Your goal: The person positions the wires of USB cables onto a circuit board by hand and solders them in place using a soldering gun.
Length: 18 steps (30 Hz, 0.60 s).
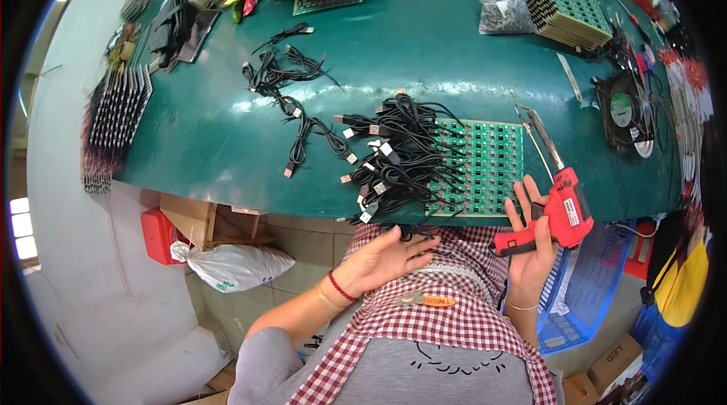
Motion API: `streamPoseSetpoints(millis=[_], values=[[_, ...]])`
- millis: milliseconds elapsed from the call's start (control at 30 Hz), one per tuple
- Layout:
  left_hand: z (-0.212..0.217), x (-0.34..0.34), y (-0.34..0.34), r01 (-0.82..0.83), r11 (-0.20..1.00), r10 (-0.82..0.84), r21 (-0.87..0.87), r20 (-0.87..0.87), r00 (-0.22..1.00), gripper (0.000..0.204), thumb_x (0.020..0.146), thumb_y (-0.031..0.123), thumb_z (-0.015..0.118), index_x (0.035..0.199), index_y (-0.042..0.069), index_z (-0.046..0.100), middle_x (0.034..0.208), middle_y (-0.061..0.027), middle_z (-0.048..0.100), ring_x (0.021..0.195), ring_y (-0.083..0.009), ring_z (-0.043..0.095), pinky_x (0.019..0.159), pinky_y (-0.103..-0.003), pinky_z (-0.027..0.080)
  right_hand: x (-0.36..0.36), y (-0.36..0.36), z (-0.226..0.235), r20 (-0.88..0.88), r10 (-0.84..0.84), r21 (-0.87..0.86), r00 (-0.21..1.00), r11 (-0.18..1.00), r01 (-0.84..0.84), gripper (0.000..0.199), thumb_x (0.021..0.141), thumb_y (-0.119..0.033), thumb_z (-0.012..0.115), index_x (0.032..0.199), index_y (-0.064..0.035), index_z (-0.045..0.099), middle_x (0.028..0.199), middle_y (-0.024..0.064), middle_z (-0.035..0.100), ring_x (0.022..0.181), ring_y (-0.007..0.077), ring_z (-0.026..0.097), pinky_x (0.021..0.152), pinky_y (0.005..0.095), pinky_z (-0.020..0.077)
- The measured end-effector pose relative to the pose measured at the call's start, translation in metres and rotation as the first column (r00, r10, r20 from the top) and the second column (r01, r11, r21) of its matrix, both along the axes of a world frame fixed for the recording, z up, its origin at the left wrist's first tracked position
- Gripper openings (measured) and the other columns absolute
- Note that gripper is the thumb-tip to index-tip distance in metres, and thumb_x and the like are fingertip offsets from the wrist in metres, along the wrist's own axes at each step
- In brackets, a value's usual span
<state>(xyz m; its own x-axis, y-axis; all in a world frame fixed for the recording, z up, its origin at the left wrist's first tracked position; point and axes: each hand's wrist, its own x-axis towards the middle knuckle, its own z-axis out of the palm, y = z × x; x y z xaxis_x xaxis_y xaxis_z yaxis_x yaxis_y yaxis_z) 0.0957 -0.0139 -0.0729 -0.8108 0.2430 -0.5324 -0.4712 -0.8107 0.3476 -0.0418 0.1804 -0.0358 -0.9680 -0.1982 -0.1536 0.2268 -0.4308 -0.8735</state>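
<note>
My right hand [536, 242] is wrapped around the handle of a red soldering gun [569, 208]. Its metal tip and thin feed tube point up and away, just right of a green circuit board panel [488, 166]. The panel lies at the table's near edge, with rows of small parts on it. A thick bundle of black USB cables [401, 147] covers its left side. Below that bundle, my left hand [388, 260] is open, thumb and fingers apart, beside a black cable loop [409, 232] hanging at the edge.
Loose USB cables [291, 76] lie left of centre on the green table [204, 121]. Stacked circuit panels [568, 7] and a bag of small parts [503, 7] stand at the back right. A black fan [622, 110] is at right; a blue basket [587, 306] sits below the table.
</note>
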Motion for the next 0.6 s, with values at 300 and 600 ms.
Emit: streamPoseSetpoints(millis=[300,600], values=[[0.022,0.016,0.003,-0.681,0.692,0.608,0.240,0.315,0.729,0.018,0.088,0.007,0.055,0.105,0.003,0.055,0.111,-0.0090,0.059,0.107,-0.0227,0.051,0.100,-0.042,0.041,-0.004,-0.004,-0.009,-0.028,0.019,-0.016,0.999,1.000,-0.019,0.039,0.093,-0.018,0.051,0.127,-0.0030,0.039,0.136,0.0277,0.039,0.129,0.0402,0.038,0.103,0.0543,0.0371],[0.069,0.009,-0.015,-0.383,0.682,0.409,-0.623,-0.110,0.906,0.014,0.093,0.014,0.051,0.095,0.001,0.056,0.097,-0.0096,0.058,0.096,-0.0162,0.056,0.088,-0.033,0.049,-0.001,0.000,-0.008,-0.025,0.015,-0.023,1.000,1.000,-0.015,0.031,0.095,-0.019,0.048,0.119,-0.0008,0.042,0.134,0.0283,0.041,0.129,0.0386,0.039,0.104,0.0512,0.0371]])
